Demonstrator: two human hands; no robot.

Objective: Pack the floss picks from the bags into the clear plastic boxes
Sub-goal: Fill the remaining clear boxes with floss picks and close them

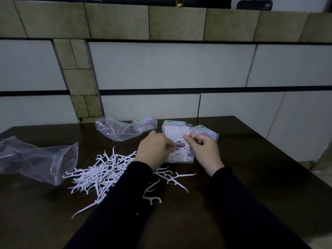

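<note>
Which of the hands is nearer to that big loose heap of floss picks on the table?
Left. The left hand hovers just beyond the heap of floss picks, at its right edge; the right hand is farther right, past the open clear box.

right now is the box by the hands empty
No, the open box between the hands already holds several white floss picks.

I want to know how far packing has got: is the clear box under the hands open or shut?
Open. The box has its lid tipped up behind, and white floss picks lie inside.
</note>
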